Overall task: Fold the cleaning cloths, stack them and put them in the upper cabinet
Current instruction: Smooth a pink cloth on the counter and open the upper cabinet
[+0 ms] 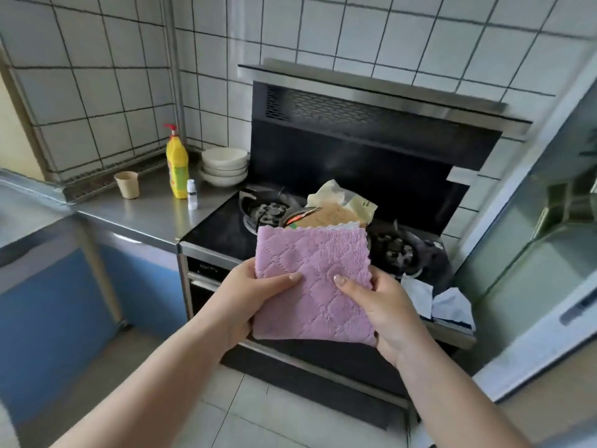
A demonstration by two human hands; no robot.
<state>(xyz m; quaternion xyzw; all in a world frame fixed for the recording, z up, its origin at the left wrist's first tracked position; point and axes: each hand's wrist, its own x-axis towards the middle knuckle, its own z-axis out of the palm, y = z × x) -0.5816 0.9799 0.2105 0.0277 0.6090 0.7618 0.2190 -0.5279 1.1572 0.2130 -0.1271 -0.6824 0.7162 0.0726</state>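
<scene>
A pink quilted cleaning cloth (pixel 315 276), folded into a rough square with a white edge showing along its top, is held in the air in front of the stove. My left hand (pixel 245 295) grips its left edge, thumb lying across the front. My right hand (pixel 381 305) grips its right edge, thumb on the front as well. A crumpled white and blue cloth (pixel 442 302) lies on the stove's front right corner. No upper cabinet is in view.
A black gas stove (pixel 223 234) with two burners carries paper and plastic packages (pixel 339 208). On the steel counter (pixel 151 218) stand a yellow soap bottle (pixel 176 166), a small white bottle (pixel 192 194), a beige cup (pixel 127 185) and stacked bowls (pixel 224 166). A glass door (pixel 549 253) stands at the right.
</scene>
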